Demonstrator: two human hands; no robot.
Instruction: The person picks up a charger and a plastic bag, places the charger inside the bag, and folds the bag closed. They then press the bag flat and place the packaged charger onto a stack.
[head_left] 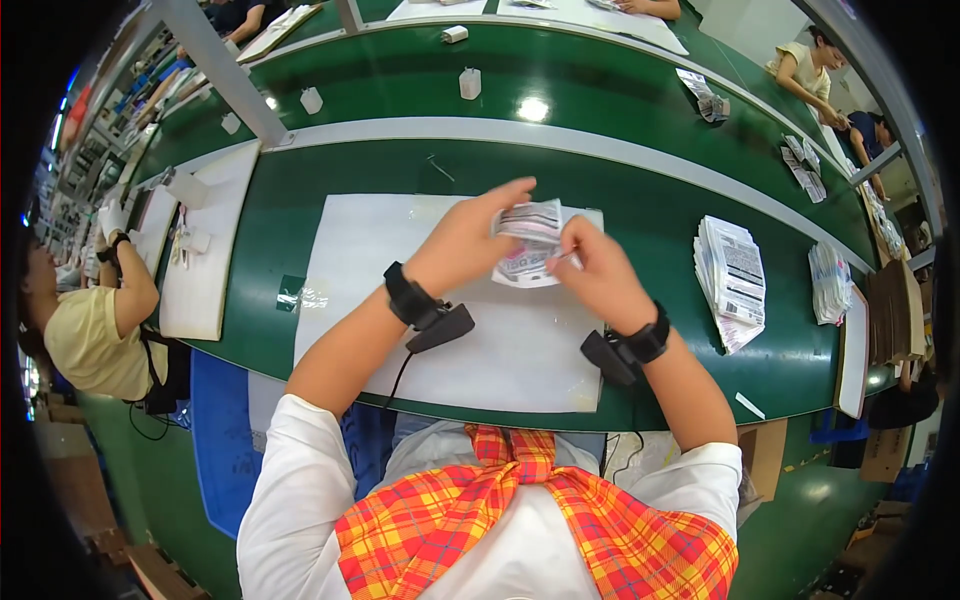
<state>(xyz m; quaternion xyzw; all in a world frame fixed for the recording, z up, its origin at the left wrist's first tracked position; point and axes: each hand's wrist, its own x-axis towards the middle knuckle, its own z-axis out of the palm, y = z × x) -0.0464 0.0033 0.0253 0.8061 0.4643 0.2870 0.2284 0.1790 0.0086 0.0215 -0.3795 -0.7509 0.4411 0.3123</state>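
My left hand and my right hand both grip a small printed paper leaflet, folded or crumpled, held just above a white mat on the green table. The left hand pinches its upper left edge. On its right side the fingers of my right hand close around it. Each wrist wears a black band with a small black device hanging from it.
A stack of printed leaflets lies to the right on the table, with another pile further right. A person in a yellow shirt works at the left beside a white board. Other people sit at the far right.
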